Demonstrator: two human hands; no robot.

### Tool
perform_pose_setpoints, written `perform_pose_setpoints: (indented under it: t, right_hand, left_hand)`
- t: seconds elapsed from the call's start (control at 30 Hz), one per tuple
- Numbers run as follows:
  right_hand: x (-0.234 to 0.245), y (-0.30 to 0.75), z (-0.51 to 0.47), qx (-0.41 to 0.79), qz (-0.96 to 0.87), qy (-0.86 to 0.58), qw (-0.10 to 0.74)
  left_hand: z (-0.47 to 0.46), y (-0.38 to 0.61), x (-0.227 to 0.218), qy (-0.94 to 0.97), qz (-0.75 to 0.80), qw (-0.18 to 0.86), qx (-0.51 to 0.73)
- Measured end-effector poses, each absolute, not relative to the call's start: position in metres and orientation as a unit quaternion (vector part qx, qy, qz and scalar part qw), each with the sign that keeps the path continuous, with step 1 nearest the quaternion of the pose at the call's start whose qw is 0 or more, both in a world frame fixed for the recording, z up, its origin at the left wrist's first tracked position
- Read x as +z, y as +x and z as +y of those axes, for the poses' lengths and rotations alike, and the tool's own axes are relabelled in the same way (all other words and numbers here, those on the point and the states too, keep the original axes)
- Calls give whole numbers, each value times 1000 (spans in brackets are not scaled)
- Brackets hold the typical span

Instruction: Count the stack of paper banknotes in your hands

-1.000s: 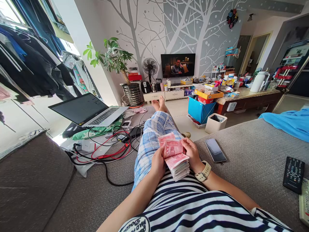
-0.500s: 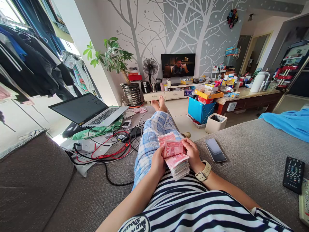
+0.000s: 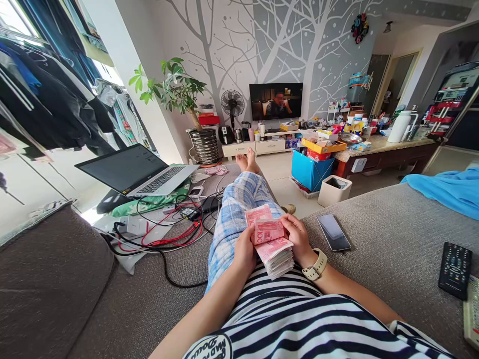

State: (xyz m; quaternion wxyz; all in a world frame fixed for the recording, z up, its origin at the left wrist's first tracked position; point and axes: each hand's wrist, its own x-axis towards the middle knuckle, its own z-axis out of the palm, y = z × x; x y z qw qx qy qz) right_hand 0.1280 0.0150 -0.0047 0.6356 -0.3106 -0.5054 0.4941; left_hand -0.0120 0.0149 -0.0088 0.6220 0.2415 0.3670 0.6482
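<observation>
I lie on a grey sofa (image 3: pixel 374 234) with my legs in blue checked trousers (image 3: pixel 239 204) stretched out. A thick stack of pink banknotes (image 3: pixel 275 252) rests on my lap. My left hand (image 3: pixel 245 252) is closed on the stack's left side, thumb on top. My right hand (image 3: pixel 297 237), with a beige watch at the wrist, pinches the top note (image 3: pixel 267 230), which is lifted and folded away from the stack.
A dark phone (image 3: pixel 334 232) lies on the sofa right of my right hand. A black remote (image 3: pixel 455 269) sits further right. To the left are a tangle of cables (image 3: pixel 168 229) and an open laptop (image 3: pixel 138 170). A television (image 3: pixel 276 101) plays ahead.
The top note held by my right hand has tipped slightly lower and flatter over the stack. Both hands stay in place.
</observation>
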Motion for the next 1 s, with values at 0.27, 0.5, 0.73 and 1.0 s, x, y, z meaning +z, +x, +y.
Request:
perform_pose_setpoints:
  t: [0.27, 0.5, 0.73, 1.0]
  right_hand:
    - [-5, 127, 15, 497, -505, -307, 635]
    - [-1, 126, 14, 511, -506, -302, 626]
    - [-2, 127, 17, 492, -516, -301, 633]
    - [-7, 127, 23, 486, -470, -338, 655]
  left_hand:
    - [13, -12, -7, 249, 358, 629, 644]
    - [16, -13, -12, 227, 364, 629, 648]
    - [11, -12, -6, 247, 363, 623, 647]
    - [6, -12, -2, 267, 353, 641, 627]
